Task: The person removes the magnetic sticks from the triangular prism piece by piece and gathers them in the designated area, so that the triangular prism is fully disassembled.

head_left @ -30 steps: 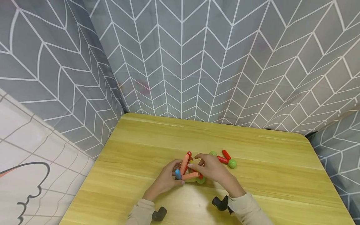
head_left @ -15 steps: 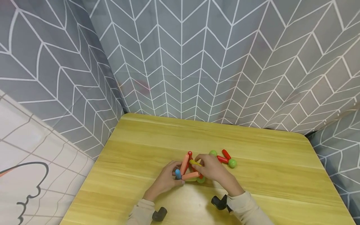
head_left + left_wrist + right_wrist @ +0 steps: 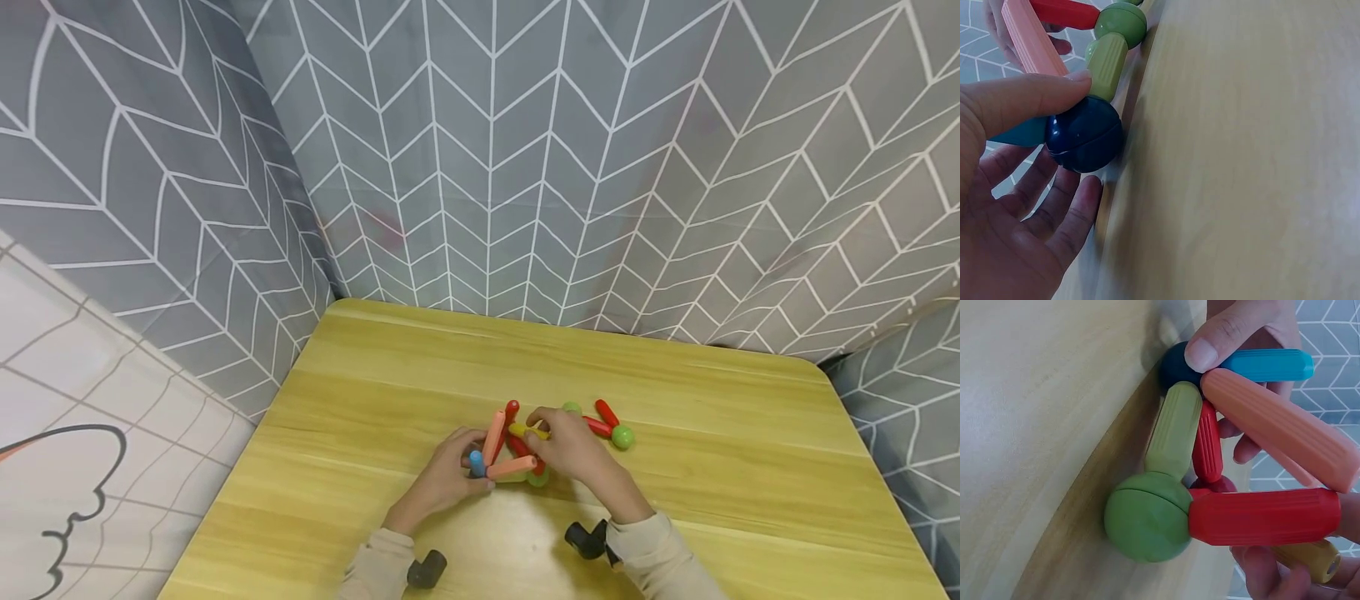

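Note:
A built piece of sticks and balls stands on the table between the hands. My left hand (image 3: 444,477) grips its dark blue ball (image 3: 1085,134), thumb on top. From that ball rise a blue stick (image 3: 1267,364) and two salmon sticks (image 3: 1282,425); a light green stick (image 3: 1174,428) links it to a green ball (image 3: 1147,517), which bears a red stick (image 3: 1263,517). My right hand (image 3: 573,446) pinches a yellow stick (image 3: 528,431) beside the red sticks. In the right wrist view the yellow stick is partly hidden behind the red one.
Right of the built piece, green balls (image 3: 622,437) and red sticks (image 3: 607,412) lie on the wooden table (image 3: 390,367). A patterned grey curtain (image 3: 517,167) hangs behind the table. Each wrist carries a black camera mount (image 3: 427,570).
The yellow stick, mostly hidden at first, now shows in my right fingers and has shifted slightly right. My left hand keeps its grip on the built piece.

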A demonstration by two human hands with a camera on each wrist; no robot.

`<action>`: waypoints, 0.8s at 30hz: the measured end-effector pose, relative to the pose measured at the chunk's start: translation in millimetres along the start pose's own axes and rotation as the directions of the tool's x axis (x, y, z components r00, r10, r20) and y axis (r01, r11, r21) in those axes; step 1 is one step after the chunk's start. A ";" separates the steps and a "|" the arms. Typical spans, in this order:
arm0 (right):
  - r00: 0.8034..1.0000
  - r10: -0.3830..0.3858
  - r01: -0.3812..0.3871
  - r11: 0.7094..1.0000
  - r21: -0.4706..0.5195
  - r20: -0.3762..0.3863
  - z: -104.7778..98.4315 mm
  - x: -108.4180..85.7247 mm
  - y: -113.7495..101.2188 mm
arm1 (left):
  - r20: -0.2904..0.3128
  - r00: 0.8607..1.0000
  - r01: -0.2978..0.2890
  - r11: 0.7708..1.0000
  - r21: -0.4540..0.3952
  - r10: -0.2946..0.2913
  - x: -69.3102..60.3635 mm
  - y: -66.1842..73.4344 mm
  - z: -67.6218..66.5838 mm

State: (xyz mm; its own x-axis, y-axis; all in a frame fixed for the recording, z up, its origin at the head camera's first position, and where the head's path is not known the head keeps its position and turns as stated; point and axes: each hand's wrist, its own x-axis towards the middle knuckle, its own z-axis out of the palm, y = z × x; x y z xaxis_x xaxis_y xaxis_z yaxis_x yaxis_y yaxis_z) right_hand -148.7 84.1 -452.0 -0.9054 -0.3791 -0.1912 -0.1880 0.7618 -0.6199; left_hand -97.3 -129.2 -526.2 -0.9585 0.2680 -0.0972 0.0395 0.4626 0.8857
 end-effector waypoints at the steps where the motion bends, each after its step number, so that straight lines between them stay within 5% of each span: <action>1: 1.000 -0.006 0.006 1.000 0.009 -0.008 0.4 0.2 0.8 | -0.001 1.000 -0.001 1.000 0.002 0.001 -0.1 -0.1 -0.1; 24: 0.993 0.021 0.001 0.980 0.197 -0.113 28.7 20.0 28.6 | 0.012 1.000 -0.010 0.998 -0.055 0.011 -0.8 -2.5 0.4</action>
State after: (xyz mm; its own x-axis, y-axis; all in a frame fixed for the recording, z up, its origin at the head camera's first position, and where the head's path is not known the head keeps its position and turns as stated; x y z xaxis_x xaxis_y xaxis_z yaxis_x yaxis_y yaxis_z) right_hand -161.3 83.2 -495.4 -0.9464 -0.3009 -0.1171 -0.1105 0.6429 -0.7580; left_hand -96.5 -130.2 -528.6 -0.9545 0.2833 -0.0932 0.0338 0.4130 0.9101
